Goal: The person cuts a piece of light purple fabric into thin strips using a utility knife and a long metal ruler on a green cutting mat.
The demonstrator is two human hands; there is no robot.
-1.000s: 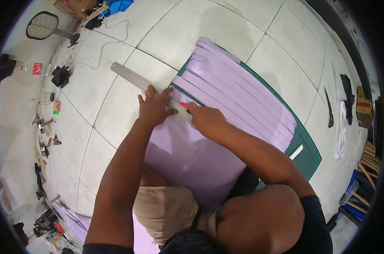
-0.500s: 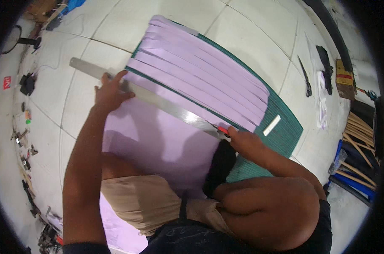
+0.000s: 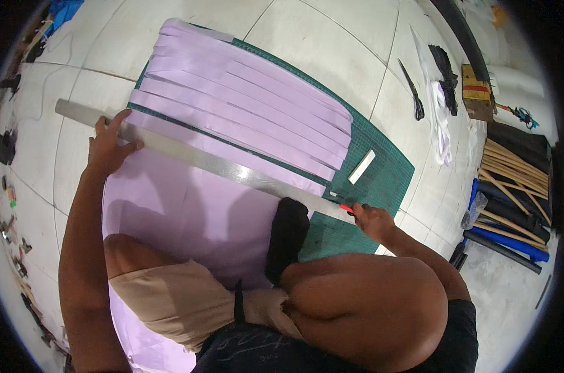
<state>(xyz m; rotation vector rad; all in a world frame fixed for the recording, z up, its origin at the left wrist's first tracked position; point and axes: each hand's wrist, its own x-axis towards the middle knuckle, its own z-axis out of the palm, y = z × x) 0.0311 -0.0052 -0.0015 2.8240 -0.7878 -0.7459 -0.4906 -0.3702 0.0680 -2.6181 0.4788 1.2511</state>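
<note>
A long metal ruler lies slantwise across a lilac sheet. Near the ruler's left end, my left hand presses down with its fingers spread. My right hand is closed around a red utility knife, whose tip points left beside the ruler's right end, past the sheet's right edge. Beyond the ruler, a narrow gap showing green separates a band of the sheet from several cut lilac strips, which lie side by side. Underneath is a green cutting mat.
My foot in a black sock rests against the ruler's near edge. A small white bar lies on the mat. Black scissors are on the tiled floor to the right, with wooden sticks and a cardboard box farther over.
The knife in my right hand has moved right along the ruler and off the sheet's edge. My left hand stays on the ruler. The whole view has shifted.
</note>
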